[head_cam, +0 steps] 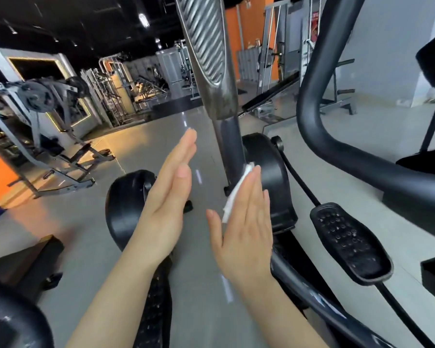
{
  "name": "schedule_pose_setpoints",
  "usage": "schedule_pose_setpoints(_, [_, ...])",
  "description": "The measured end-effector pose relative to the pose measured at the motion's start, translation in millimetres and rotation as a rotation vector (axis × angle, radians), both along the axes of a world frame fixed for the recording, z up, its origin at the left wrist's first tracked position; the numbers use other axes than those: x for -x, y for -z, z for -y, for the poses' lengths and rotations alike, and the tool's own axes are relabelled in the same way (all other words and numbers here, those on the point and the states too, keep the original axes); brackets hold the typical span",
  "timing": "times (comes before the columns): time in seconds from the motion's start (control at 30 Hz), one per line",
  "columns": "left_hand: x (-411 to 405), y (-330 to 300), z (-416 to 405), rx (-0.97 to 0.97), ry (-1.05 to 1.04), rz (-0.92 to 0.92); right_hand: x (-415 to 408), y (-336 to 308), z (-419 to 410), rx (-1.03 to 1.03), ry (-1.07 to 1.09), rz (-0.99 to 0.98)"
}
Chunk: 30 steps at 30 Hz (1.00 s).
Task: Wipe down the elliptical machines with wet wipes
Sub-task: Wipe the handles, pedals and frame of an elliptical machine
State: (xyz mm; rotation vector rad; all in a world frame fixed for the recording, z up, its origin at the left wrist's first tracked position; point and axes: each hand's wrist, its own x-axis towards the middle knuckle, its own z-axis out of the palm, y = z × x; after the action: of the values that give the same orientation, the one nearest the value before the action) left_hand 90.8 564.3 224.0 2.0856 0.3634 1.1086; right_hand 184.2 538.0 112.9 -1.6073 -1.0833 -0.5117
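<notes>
A person's right hand [244,229], fingers straight, presses a white wet wipe [236,194] against the lower part of the elliptical's grey upright post [230,146], while the left hand [168,197] hovers flat and open, holding nothing, just left of that post.

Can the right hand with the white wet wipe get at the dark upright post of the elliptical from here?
Probably yes: the right hand carries the white wet wipe right beside the dark upright post, nothing between.
</notes>
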Motion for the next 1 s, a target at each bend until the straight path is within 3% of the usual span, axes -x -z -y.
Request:
schedule_pose_setpoints(0.1, [-5.9, 11.3, -2.0, -0.084, 0.093, -0.142, 10.0, 59.6, 8.7, 0.164, 0.102, -0.002])
schedule_pose_setpoints(0.17, [-7.0, 18.8, -6.4, -0.074, 0.128, -0.125, 16.7, 78.0, 9.2, 0.165, 0.092, -0.005])
schedule_pose_setpoints(0.33, [-7.6, 29.4, -27.3, -0.076, 0.203, -0.055, 15.0, 15.8, -12.6, -0.109, 0.019, -0.172])
schedule_pose_setpoints(0.43, [-7.5, 48.9, -29.5, -0.182, 0.136, -0.019, 6.8, 2.1, -14.2, -0.103, 0.092, -0.044])
schedule_pose_setpoints(0.57, [-12.4, 109.7, -20.6, -0.220, 0.056, 0.022, 9.4, 67.3, 6.7, 0.121, 0.171, 0.005])
schedule_pose_setpoints(0.67, [-19.2, 153.0, -11.5, -0.048, 0.020, 0.032, 5.9, 119.1, 39.9, 0.394, 0.245, 0.051])
schedule_pose_setpoints(0.8, [-27.3, 169.5, -15.8, 0.139, 0.018, 0.051, 1.2, 130.4, 71.9, 0.694, 0.415, 0.070])
schedule_pose_setpoints(0.87, [-32.4, 166.3, -23.4, 0.192, 0.012, 0.060, 4.2, 121.8, 63.2, 0.638, 0.408, 0.021])
schedule_pose_setpoints(1.0, [-41.9, 151.7, -38.1, 0.208, 0.013, 0.093, 5.1, 80.3, 10.9, 0.328, 0.246, -0.138])
